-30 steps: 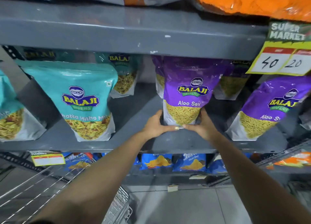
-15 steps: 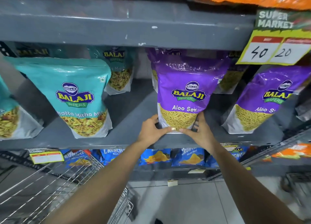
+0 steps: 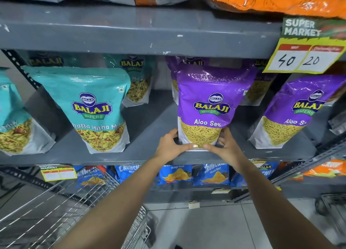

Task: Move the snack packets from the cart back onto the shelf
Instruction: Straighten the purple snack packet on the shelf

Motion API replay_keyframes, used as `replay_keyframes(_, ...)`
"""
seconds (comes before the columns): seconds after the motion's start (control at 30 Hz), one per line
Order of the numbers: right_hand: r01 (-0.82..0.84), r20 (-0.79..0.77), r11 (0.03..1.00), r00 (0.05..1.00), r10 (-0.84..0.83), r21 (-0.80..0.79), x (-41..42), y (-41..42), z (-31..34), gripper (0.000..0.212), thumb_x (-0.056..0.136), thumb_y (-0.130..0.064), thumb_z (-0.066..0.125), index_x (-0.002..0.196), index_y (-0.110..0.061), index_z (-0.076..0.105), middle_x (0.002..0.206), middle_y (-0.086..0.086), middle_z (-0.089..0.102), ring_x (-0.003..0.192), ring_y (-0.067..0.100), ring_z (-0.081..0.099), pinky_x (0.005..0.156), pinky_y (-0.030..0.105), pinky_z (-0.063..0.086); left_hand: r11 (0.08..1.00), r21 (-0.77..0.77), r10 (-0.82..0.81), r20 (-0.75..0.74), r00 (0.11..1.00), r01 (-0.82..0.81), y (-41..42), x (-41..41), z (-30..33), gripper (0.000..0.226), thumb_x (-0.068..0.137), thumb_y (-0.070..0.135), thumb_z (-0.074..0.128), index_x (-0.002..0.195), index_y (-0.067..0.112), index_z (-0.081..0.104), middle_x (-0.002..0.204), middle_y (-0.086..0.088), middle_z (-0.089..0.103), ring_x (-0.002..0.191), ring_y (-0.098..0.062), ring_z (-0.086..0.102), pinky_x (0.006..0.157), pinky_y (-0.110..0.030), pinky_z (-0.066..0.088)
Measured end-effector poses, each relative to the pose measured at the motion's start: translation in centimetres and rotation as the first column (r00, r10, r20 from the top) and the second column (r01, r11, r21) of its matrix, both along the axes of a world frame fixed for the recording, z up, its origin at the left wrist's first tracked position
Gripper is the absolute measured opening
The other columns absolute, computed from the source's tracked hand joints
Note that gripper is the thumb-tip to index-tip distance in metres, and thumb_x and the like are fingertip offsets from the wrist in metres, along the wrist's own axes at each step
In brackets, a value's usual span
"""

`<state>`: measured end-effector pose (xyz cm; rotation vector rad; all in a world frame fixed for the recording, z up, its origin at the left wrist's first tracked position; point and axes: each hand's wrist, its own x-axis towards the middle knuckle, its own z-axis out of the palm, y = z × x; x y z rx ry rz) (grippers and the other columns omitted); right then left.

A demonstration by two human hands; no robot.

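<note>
A purple Aloo Sev packet stands upright near the front edge of the grey middle shelf. My left hand grips its lower left corner and my right hand its lower right corner, thumbs meeting along the bottom seam. More purple packets stand behind it and a second purple packet leans at the right. A teal Khatta Mitha Mix packet stands to the left. The wire cart is at the lower left; I see no packets in its visible part.
An upper shelf board hangs just above the packets, with orange bags on top. A yellow price tag hangs at the upper right. Blue chip packets fill the lower shelf. Tiled floor lies below.
The purple packet stays in both hands and has settled slightly back and upright on the shelf; my view has shifted a little, the cart showing more at the lower left.
</note>
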<state>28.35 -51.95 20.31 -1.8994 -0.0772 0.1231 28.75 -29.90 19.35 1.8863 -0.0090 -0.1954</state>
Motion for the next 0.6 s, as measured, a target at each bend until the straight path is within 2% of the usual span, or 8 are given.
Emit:
replay_keyframes(0.07, 0.048, 0.014, 0.979, 0.999, -0.052, 0.196, 0.1, -0.5, 1.8, 0.063, 0.080, -0.021, 0.074, 0.132, -0.012, 0.040, 0.116, -0.005, 0.064, 0.109, 0.008, 0.065, 0.078, 0.014, 0.052, 0.988, -0.154, 0.019, -0.008, 1.000, -0.020, 0.3, 0.2, 1.5, 0.089, 0.061, 0.040, 0.089, 0.136, 0.025, 0.044, 0.128, 0.009, 0.062, 0.121, -0.014, 0.059, 0.102, -0.036, 0.049)
replay_keyframes(0.13, 0.154, 0.036, 0.906, 0.983, -0.182, 0.395, 0.5, -0.8, 4.9, 0.058, 0.082, -0.044, 0.062, 0.131, -0.017, 0.047, 0.114, -0.008, 0.066, 0.105, 0.002, 0.065, 0.086, 0.025, 0.052, 0.924, -0.362, 0.167, 0.095, 0.981, -0.122, 0.4, 0.6, 4.1, 0.091, 0.067, 0.035, 0.085, 0.142, 0.024, 0.034, 0.133, 0.004, 0.057, 0.124, -0.013, 0.056, 0.104, -0.032, 0.046)
replay_keyframes(0.2, 0.200, 0.061, 0.823, 0.960, -0.273, 0.531, 1.5, -1.0, 8.1, 0.041, 0.086, -0.056, 0.056, 0.114, -0.027, 0.058, 0.108, -0.010, 0.068, 0.103, 0.007, 0.064, 0.090, 0.033, 0.051, 0.850, -0.506, 0.288, 0.214, 0.933, -0.146, 0.3, 1.2, 7.4, 0.063, 0.075, 0.033, 0.076, 0.130, 0.022, 0.047, 0.125, 0.000, 0.062, 0.114, -0.007, 0.061, 0.097, -0.023, 0.050)
replay_keyframes(0.27, 0.215, 0.106, 0.767, 0.933, -0.345, 0.605, 2.4, -0.8, 10.8, 0.017, 0.092, -0.044, 0.056, 0.093, -0.028, 0.062, 0.087, -0.011, 0.068, 0.082, 0.004, 0.062, 0.077, 0.025, 0.052, 0.827, -0.546, 0.340, 0.295, 0.893, -0.135, 0.0, 1.8, 10.5, 0.025, 0.083, 0.024, 0.070, 0.106, 0.018, 0.062, 0.103, 0.001, 0.069, 0.093, 0.001, 0.066, 0.082, -0.014, 0.051)
replay_keyframes(0.33, 0.232, 0.143, 0.742, 0.904, -0.404, 0.629, 3.0, -0.3, 12.6, 0.015, 0.094, -0.029, 0.058, 0.080, -0.024, 0.057, 0.072, -0.013, 0.064, 0.066, 0.003, 0.055, 0.062, 0.019, 0.045, 0.822, -0.551, 0.379, 0.335, 0.862, -0.147, -0.3, 2.1, 12.3, 0.004, 0.089, 0.012, 0.066, 0.090, 0.015, 0.063, 0.086, 0.002, 0.067, 0.075, 0.004, 0.063, 0.071, -0.011, 0.049)
replay_keyframes(0.43, 0.221, 0.167, 0.739, 0.896, -0.412, 0.637, 3.5, -0.1, 13.0, 0.018, 0.094, -0.023, 0.060, 0.076, -0.024, 0.055, 0.074, -0.012, 0.065, 0.067, 0.005, 0.054, 0.060, 0.021, 0.041, 0.817, -0.559, 0.384, 0.346, 0.856, -0.141, -0.2, 2.1, 12.5, 0.003, 0.090, 0.008, 0.063, 0.093, 0.008, 0.062, 0.085, -0.002, 0.066, 0.075, 0.001, 0.062, 0.072, -0.013, 0.049)
replay_keyframes(0.53, 0.170, 0.182, 0.788, 0.924, -0.335, 0.591, 3.4, -0.5, 11.4, 0.006, 0.090, -0.028, 0.063, 0.093, -0.030, 0.058, 0.088, -0.013, 0.066, 0.083, 0.006, 0.058, 0.070, 0.025, 0.047, 0.831, -0.551, 0.300, 0.324, 0.897, -0.080, 0.2, 2.1, 10.9, 0.030, 0.085, 0.016, 0.069, 0.111, 0.011, 0.058, 0.105, -0.005, 0.068, 0.095, -0.007, 0.066, 0.084, -0.019, 0.052)
replay_keyframes(0.6, 0.108, 0.159, 0.874, 0.966, -0.205, 0.474, 2.9, -1.1, 8.9, 0.034, 0.086, -0.022, 0.069, 0.116, -0.027, 0.054, 0.112, -0.007, 0.067, 0.102, 0.009, 0.063, 0.085, 0.025, 0.054, 0.868, -0.496, 0.159, 0.248, 0.956, -0.016, 0.5, 2.1, 8.6, 0.062, 0.073, 0.017, 0.079, 0.126, 0.016, 0.047, 0.121, -0.001, 0.064, 0.105, -0.005, 0.065, 0.086, -0.019, 0.053)
